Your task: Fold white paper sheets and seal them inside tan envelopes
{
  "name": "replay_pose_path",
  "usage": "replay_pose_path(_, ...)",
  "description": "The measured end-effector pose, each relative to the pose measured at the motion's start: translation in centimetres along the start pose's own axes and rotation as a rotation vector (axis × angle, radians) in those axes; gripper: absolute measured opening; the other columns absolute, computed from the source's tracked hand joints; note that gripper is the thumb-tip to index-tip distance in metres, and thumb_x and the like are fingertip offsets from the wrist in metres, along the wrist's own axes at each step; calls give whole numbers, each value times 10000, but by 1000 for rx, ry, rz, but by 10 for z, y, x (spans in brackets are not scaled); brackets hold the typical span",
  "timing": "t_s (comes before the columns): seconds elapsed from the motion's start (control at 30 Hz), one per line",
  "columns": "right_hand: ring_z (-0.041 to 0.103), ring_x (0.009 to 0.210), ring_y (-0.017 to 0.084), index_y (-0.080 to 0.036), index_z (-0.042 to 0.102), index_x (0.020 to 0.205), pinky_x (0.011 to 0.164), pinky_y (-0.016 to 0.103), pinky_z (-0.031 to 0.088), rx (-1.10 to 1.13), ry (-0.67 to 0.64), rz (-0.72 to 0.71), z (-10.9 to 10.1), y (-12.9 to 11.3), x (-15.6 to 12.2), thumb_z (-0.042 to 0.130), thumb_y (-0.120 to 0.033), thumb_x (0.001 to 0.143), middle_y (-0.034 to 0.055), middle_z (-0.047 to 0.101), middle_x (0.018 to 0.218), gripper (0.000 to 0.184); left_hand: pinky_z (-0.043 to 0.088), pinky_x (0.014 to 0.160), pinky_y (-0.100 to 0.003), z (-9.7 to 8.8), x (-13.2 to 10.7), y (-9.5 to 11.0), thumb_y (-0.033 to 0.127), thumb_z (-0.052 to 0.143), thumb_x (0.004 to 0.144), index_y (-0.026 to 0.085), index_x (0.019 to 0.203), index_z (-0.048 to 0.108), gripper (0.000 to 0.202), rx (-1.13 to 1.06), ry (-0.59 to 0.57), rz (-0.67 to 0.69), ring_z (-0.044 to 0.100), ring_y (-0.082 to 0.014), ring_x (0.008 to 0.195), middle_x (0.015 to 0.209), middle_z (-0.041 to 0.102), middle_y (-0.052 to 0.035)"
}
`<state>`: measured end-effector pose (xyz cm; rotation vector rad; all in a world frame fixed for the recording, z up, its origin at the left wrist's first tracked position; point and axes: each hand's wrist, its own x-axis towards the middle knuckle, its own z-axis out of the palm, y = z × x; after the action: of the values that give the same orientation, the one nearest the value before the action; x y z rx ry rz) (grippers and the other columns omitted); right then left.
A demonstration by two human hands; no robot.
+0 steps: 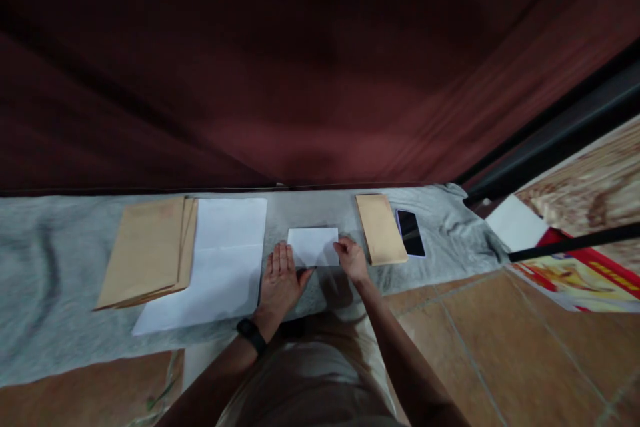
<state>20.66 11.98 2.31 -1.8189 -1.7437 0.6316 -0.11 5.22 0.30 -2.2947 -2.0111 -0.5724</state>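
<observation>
- Paper point(313, 245) lies flat on the cloth point(45, 273), between the person's 2 hands.
- Right grip point(354, 261): thumb and bent fingers appear to pinch the paper's right edge.
- Left grip point(280, 285): unclenched, palm down, holding nothing, fingertips at the paper's left edge.
- Risk, as I judge it: the soft cloth gives little backing, so uneven pressure could crease the paper crookedly; a tug from the right could skew it.
- Its long axis runs left to right, 1 short end toward each hand.
- Farther out: sheet point(227, 267) and brown stack point(143, 247) left; 1 envelope point(383, 230) and phone point(411, 233) right.
</observation>
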Motion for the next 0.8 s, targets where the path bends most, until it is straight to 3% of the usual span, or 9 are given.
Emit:
replay_pose_path(0.17,659,693,197,-224,692,831,651,276,481,-28,37,4,4,-2,2,554,-255,958,32,698,747,190,344,1183,-564,-1,0,-2,575,354,998,-44,1520,359,809,-3,3,8,373,-401,1482,1555,410,-316)
replay_pose_path(0.33,697,944,243,-200,691,1150,849,335,540,-75,109,-20,2,-6,-2,476,-218,981,116,732,1054,274,353,1179,-561,-3,1,-2,568,364,995,-42,1507,379,796,-14,26,0,403,-400,1465,1561,401,-316)
replay_pose_path(0.43,632,1176,269,-166,633,1311,1011,384,510,-112,119,-146,7,-14,-11,445,-236,1011,153,683,1256,361,356,1179,-558,-3,0,-3,553,379,993,-37,1507,381,783,-23,42,3,406,-397,1464,1562,404,-311)
replay_pose_path(0.6,494,1398,234,-178,538,1460,1174,418,410,-170,-55,-479,33,-34,-31,464,-264,1033,106,557,1500,442,368,1168,-577,-2,-1,-5,452,388,995,-29,1521,359,713,-25,37,22,394,-397,1471,1574,386,-307)
replay_pose_path(0.8,426,1464,247,-174,492,1507,1219,469,342,-281,-21,-447,42,-31,-39,517,-295,1025,123,491,1557,498,374,1175,-559,-1,-1,-7,391,387,992,-1,1529,365,665,-38,48,21,411,-370,1467,1561,432,-274)
